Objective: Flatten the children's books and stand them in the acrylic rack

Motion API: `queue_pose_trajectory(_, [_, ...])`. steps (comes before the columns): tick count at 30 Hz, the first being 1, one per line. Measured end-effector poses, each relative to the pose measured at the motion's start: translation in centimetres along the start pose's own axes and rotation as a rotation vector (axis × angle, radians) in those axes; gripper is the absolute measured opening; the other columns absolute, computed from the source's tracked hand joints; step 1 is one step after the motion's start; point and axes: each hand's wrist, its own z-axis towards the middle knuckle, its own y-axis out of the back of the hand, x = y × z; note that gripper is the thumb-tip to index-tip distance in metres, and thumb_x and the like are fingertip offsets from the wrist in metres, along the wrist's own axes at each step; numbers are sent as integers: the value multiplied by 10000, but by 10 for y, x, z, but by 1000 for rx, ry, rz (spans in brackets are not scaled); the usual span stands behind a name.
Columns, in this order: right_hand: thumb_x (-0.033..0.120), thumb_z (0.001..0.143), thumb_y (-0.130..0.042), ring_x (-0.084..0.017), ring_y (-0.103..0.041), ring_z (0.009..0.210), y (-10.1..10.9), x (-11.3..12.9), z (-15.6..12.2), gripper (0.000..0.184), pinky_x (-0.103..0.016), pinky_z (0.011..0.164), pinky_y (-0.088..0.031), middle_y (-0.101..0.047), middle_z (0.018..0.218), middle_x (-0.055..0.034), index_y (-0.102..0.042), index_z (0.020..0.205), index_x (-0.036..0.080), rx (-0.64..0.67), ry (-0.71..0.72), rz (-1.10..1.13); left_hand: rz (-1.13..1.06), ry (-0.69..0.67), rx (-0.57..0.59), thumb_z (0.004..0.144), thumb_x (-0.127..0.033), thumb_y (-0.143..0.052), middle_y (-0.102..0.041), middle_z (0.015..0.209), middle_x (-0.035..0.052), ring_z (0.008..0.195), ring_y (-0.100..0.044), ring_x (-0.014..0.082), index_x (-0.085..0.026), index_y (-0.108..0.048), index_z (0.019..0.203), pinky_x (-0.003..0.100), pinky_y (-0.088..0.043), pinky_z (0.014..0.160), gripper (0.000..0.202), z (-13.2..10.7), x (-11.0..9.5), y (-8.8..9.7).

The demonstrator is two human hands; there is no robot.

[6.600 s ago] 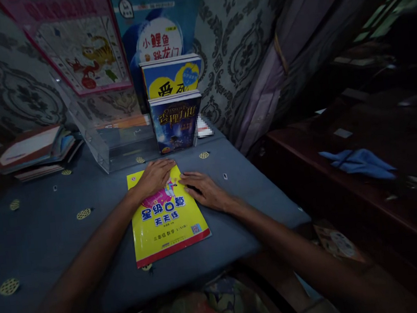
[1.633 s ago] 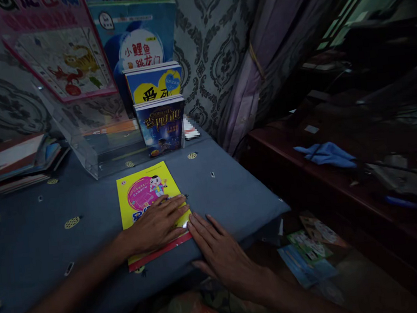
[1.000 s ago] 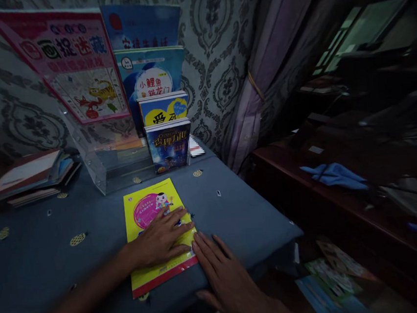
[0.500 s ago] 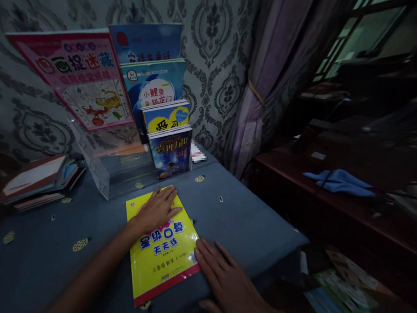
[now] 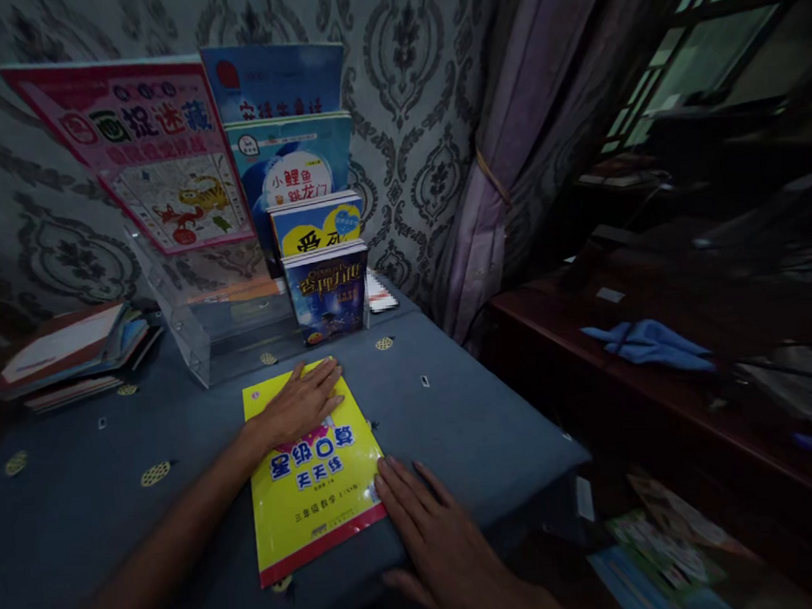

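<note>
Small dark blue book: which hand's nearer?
Left. Left hand is on the yellow book, in front of the small dark blue book; right hand is farther off, by the yellow book's lower right edge.

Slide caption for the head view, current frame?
Left hand resting on a yellow book, right hand at its lower right edge, clear rack of books behind.

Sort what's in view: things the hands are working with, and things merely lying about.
In use:
yellow book
left hand, resting on its cover
right hand, at its right edge

Lying about:
clear stand holding upright books
stack of booklets at the left
blue cloth
printed sheets, lower right
</note>
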Motion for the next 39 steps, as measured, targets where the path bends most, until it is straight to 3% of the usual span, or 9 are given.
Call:
queue_pose_trajectory(3, [410, 869, -649, -341, -387, 1420, 1, 0, 0, 798, -534, 1139, -363, -430, 1518, -219, -335, 1515, 62, -6, 3, -6, -17, -51, 9, 1054, -489, -207, -310, 1603, 109, 1497, -247, 216, -189, -305, 1542, 446, -144, 1220, 582, -6, -1, 4])
queue_pose_trajectory(9, [417, 881, -640, -338, -368, 1432, 1, 1, 1, 776, -538, 1136, -368, -448, 1507, -223, -351, 1502, 53, -38, 11, -21, -8, -145, 50, 1059, -471, -230, -387, 1568, 88, 1470, -315, 184, -224, -415, 1487, 412, -196, 1216, 528, -16, -20, 15])
queue_pose_trajectory(18, [403, 944, -577, -349, -370, 1429, 14, 6, 5, 643, -571, 1124, -383, -454, 1489, -258, -432, 1426, 3, -6, 5, 15, -43, -282, 72, 1049, -489, -292, -434, 1543, 66, 1454, -346, 215, -279, -421, 1472, 486, -168, 1212, 490, -35, -43, 16])
queue_pose_trajectory(23, [242, 1001, -446, -292, -443, 1391, 17, -5, 10, 453, -511, 1113, -419, -515, 1457, -211, -476, 1406, 43, -25, 26, 40, 146, -217, 46, 1042, -458, -356, -552, 1429, 92, 1333, -488, 261, -224, -510, 1382, 499, -277, 1144, 441, -30, -53, 20])
queue_pose_trajectory(27, [161, 994, -406, -269, -462, 1380, 9, -31, 31, 442, -508, 1101, -426, -532, 1445, -194, -475, 1423, 84, -25, 68, 44, 314, -17, 47, 1026, -417, -422, -645, 1248, 144, 1176, -583, 302, -143, -587, 1267, 459, -423, 976, 400, -29, -62, 26])
queue_pose_trajectory(31, [151, 976, -451, -268, -440, 1398, 3, -53, 58, 442, -518, 1129, -386, -544, 1444, -164, -501, 1414, 133, -7, 68, 36, 368, 196, 61, 1014, -406, -447, -680, 1075, 160, 1029, -627, 314, -118, -647, 1148, 429, -474, 843, 375, -32, -63, 29])
queue_pose_trajectory(34, [160, 984, -446, -267, -450, 1391, 3, -55, 65, 423, -510, 1136, -381, -558, 1432, -158, -521, 1399, 131, -16, 68, 43, 350, 226, 44, 1027, -324, -421, -674, 1167, 159, 1088, -612, 312, -129, -605, 1266, 430, -478, 866, 359, -37, -59, 24])
queue_pose_trajectory(37, [168, 997, -419, -267, -469, 1376, 3, -49, 60, 422, -523, 1132, -381, -568, 1422, -158, -520, 1406, 134, -77, 9, 65, 244, 113, 9, 1028, -215, -378, -600, 1372, 113, 1278, -528, 274, -176, -516, 1398, 431, -429, 1012, 396, -43, -54, 13])
queue_pose_trajectory(39, [184, 1004, -408, -275, -496, 1352, 5, -45, 55, 431, -543, 1125, -382, -584, 1405, -155, -508, 1421, 147, -99, -40, 74, 147, 33, -3, 1041, -236, -343, -519, 1476, 77, 1388, -432, 244, -204, -476, 1438, 449, -357, 1108, 420, -47, -52, 6])
